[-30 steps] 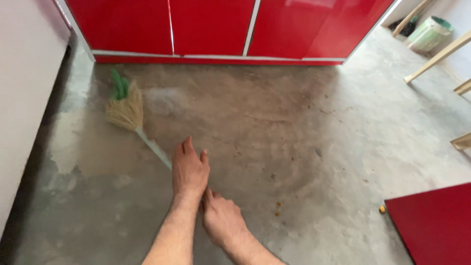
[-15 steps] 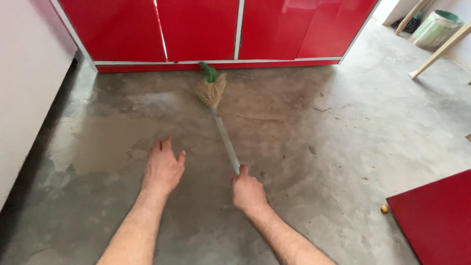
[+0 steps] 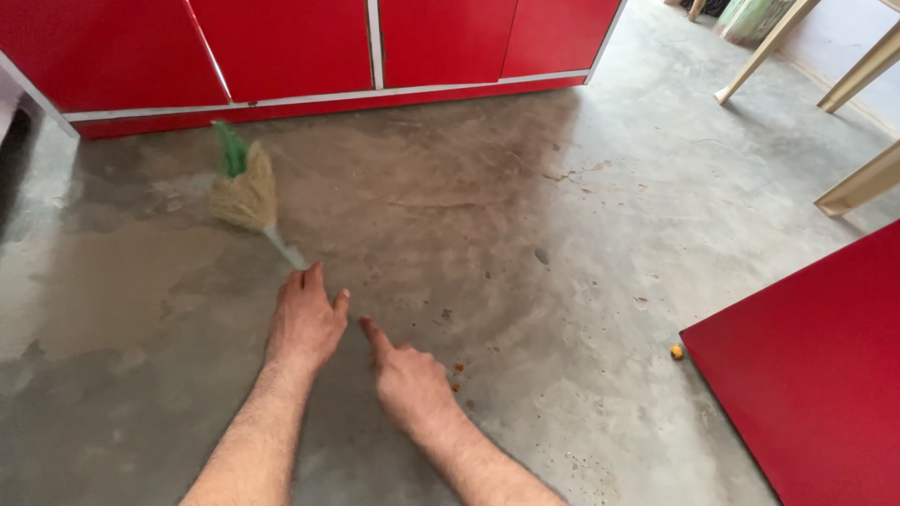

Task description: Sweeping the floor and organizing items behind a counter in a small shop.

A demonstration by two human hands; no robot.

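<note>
A short broom lies low over the concrete floor [image 3: 581, 234], its straw head [image 3: 246, 195] tied with a green band [image 3: 230, 150] and pointing toward the red cabinets. Its thin pale handle [image 3: 286, 251] runs back under my left hand [image 3: 305, 323], which closes over it from above. My right hand [image 3: 408, 382] sits just behind and to the right, gripping the hidden end of the handle with its index finger stretched along it. Both forearms reach in from the bottom edge.
Red cabinet doors [image 3: 441, 37] with a white base strip line the far side. A red panel [image 3: 816, 375] lies at the right, with a small orange bit [image 3: 676, 351] beside it. Pale wooden furniture legs [image 3: 858, 187] stand at the upper right. Small crumbs [image 3: 457, 372] dot the floor.
The broom head has swung from the middle by the cabinets to the left. My left hand, off the handle half a second ago, now covers it ahead of the right hand.
</note>
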